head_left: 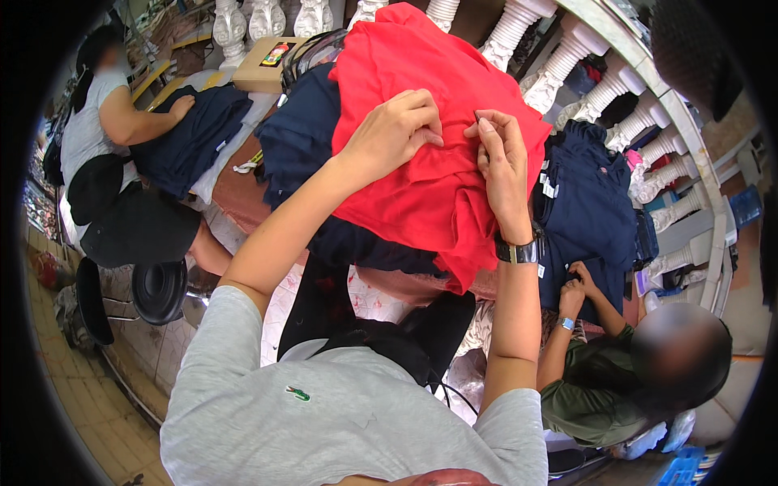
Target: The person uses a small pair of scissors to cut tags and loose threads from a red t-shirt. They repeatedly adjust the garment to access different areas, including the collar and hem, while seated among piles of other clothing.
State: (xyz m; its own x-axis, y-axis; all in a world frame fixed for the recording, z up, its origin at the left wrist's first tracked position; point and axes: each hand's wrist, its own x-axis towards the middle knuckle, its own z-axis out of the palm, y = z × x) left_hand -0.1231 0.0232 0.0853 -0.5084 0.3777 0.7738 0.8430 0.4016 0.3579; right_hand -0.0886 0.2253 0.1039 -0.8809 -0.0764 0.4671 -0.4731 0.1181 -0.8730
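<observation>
A red garment (442, 194) lies spread over a pile of dark navy garments (301, 134) in front of me. Over its middle, my left hand (399, 130) is closed, fingertips pinched together just above the cloth; what they hold, if anything, is too small to make out. My right hand (501, 154) is a short way to the right, thumb and fingers pinched around a small dark thin piece (477, 118) whose kind I cannot tell. A black watch (517, 252) is on my right wrist.
A person (105, 138) at the left handles navy cloth (194, 134). Another person (616, 373) at the lower right works on more navy garments (587, 202). White balusters (519, 32) line the far side, and a cardboard box (263, 69) stands at the back left.
</observation>
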